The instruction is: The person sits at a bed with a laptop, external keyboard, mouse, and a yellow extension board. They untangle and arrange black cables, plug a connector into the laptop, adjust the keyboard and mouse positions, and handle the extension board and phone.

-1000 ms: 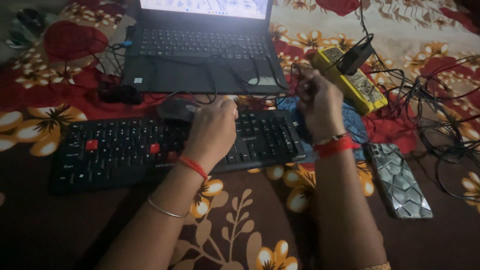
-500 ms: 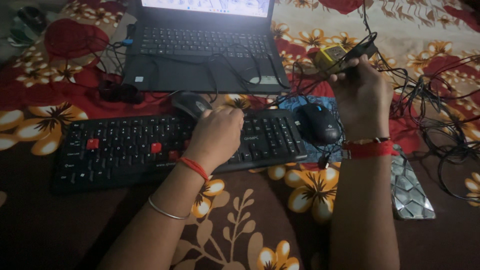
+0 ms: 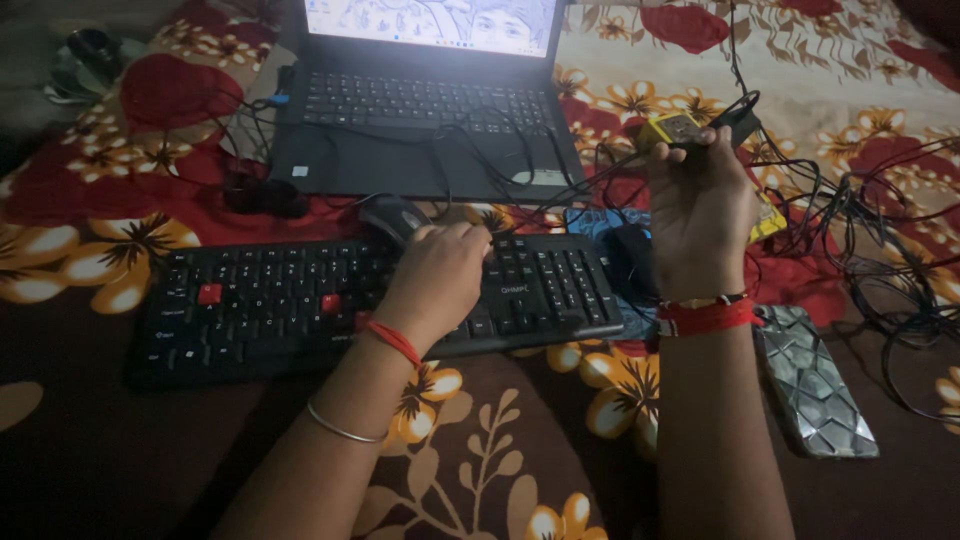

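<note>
- Head view: left hand (image 3: 440, 275) rests, fingers curled and holding nothing, on a black keyboard (image 3: 300, 300); a grey mouse (image 3: 392, 215) sits just beyond.
- Open laptop (image 3: 420, 110) is lit, cables (image 3: 470, 140) trailing across it.
- Right hand (image 3: 700, 215) is raised, fingers closed around a small yellow device (image 3: 675, 128).
- Patterned phone (image 3: 815, 385) lies on the floral bedspread (image 3: 140, 110); room unseen.

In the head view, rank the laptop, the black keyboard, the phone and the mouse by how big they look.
1. Keyboard and laptop: alike; the laptop is cut off at the top and lies farther away.
2. Phone.
3. Mouse, partly hidden.
</note>
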`<state>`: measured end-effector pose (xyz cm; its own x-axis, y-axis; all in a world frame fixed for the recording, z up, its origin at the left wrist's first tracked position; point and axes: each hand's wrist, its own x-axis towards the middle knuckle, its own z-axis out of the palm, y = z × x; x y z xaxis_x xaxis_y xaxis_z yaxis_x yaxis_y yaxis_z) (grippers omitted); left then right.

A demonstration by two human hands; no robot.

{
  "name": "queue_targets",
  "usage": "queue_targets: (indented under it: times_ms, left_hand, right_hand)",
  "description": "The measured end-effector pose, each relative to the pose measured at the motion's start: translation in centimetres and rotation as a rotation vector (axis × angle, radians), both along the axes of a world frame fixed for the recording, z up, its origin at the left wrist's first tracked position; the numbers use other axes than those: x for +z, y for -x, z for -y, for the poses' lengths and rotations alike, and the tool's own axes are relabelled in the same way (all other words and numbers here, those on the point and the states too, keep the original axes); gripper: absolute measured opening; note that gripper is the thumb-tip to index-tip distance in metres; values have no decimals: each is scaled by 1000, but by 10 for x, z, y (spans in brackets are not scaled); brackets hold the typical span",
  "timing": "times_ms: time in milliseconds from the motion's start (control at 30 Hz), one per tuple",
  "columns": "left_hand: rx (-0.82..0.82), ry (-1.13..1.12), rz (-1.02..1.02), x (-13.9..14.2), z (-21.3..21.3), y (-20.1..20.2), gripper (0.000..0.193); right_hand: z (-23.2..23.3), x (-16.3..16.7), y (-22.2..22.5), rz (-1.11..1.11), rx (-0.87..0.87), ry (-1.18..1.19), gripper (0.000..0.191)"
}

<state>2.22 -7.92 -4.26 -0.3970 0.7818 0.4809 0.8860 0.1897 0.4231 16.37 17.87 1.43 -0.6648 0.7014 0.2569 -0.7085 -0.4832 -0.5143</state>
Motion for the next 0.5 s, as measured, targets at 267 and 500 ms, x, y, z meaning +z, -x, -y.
queue_targets:
  times_ms: [267,500]
  left_hand:
    - [104,-40,-176,2,9,8,20]
    - [260,89,-113,15,18,9,35]
  right_hand:
    - [-4,0,-2,12,16,24,26]
    - [-18,-7,-4,17,65,121,26]
